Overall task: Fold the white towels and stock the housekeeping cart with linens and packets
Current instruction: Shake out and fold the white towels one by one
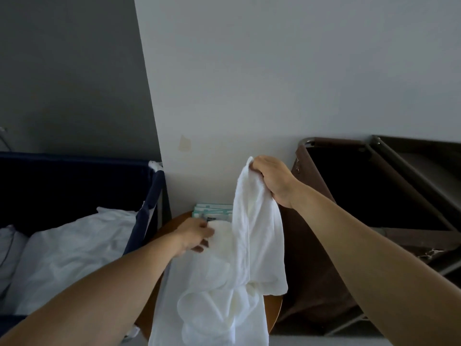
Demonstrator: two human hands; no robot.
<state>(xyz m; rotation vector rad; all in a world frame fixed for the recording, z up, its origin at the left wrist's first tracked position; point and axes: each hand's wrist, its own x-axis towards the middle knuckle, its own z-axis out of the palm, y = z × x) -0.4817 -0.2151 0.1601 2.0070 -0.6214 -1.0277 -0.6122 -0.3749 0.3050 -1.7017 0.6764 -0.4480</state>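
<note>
— Any writing to read here?

— None that can be made out. The only printed things are the packets, stacked at about 7 o'clock from the middle of the view, just at 9 o'clock of the hanging white towel.

— What is on them?

— Teal and white bands, and a small dark patch at the stack's 6 o'clock edge that may be a label. It is too small and blurred to give any letter, number or brand.
</note>
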